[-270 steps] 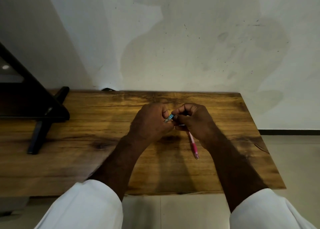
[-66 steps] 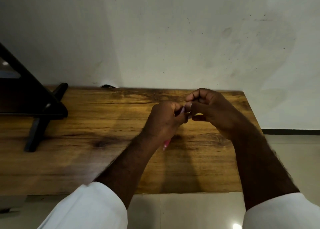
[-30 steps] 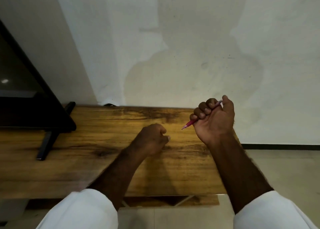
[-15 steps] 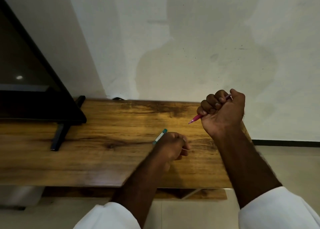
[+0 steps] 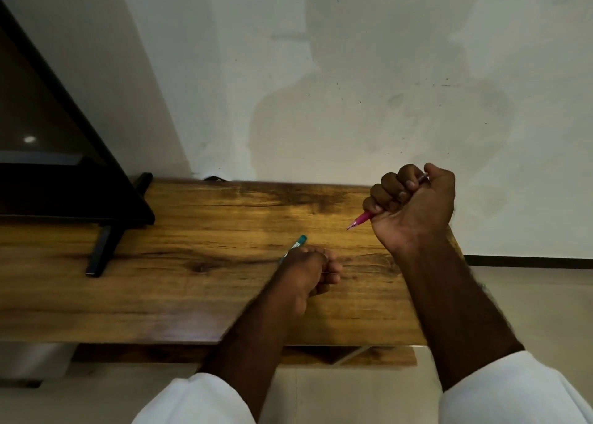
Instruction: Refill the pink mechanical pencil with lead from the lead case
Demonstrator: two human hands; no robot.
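My right hand point(image 5: 414, 207) is raised above the wooden table's point(image 5: 199, 263) far right corner, fist curled round the pink mechanical pencil point(image 5: 361, 220). The pencil's tip points down-left and its top end shows by my thumb. My left hand point(image 5: 308, 269) rests on the table in the middle, fingers curled round the teal-capped lead case point(image 5: 296, 245), whose cap end sticks out up-left past my knuckles. A thin lead seems to lie at my left fingertips, too fine to be sure.
A black monitor on a black stand point(image 5: 102, 247) fills the table's left end. A white wall rises right behind the table. The table's front edge runs just below my left forearm, with tiled floor beneath.
The pencil passed from my left hand to my right, which rose in a fist. My left hand now holds the lead case and has come down onto the table.
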